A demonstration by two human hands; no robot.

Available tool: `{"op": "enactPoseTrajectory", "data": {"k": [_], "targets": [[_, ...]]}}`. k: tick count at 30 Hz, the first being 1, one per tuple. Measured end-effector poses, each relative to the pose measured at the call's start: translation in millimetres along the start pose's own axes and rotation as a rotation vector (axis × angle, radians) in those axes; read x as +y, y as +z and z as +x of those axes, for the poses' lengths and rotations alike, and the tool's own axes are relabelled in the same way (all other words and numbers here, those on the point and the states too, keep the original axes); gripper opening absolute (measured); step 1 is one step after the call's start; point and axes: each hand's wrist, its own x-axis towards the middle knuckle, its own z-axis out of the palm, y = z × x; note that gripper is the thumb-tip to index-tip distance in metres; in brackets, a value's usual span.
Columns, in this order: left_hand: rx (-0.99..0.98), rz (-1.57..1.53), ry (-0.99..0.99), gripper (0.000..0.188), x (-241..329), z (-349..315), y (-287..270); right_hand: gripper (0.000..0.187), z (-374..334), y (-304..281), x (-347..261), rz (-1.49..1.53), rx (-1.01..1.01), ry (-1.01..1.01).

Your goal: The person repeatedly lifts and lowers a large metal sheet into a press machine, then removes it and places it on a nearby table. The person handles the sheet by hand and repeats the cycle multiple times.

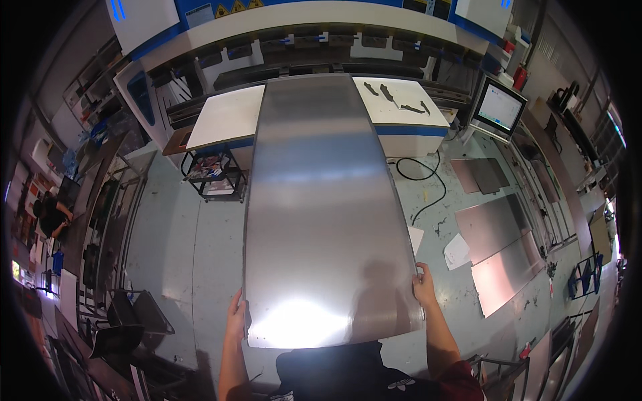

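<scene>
A long grey metal sheet (321, 207) reaches from in front of my body to the machine at the far side. Its far end lies between two white support tables, at the machine's front edge. My left hand (236, 315) grips the sheet's left edge near the close corner, fingers partly hidden by the edge. On the opposite side, my right hand (422, 287) holds the right edge, thumb and fingers closed about it. The sheet's bare surface shows a bright light reflection and a dark shadow near me.
Beyond stands a blue and white press brake (314, 20). Its white support tables (231, 113) flank the sheet; the right table (418, 113) bears dark metal pieces. A black cart (224, 190), black cable (438, 190), control screen (499, 109) and floor sheets (505, 257) lie around. A person (52, 215) works far left.
</scene>
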Motion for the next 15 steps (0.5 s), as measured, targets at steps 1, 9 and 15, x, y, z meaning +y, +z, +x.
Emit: {"op": "enactPoseTrajectory", "data": {"k": [1,9,15], "targets": [[-0.004,-0.028,0.011,0.048,-1,1,0,0.041,0,0,-1,0.016,0.012,0.044],[0.000,0.006,0.050,0.048,-15,13,-5,0.038,1,6,-5,0.019,0.046,-0.002],[0.024,0.024,0.050,0.049,-16,13,-6,0.041,2,7,-3,0.022,0.038,0.038]]}}
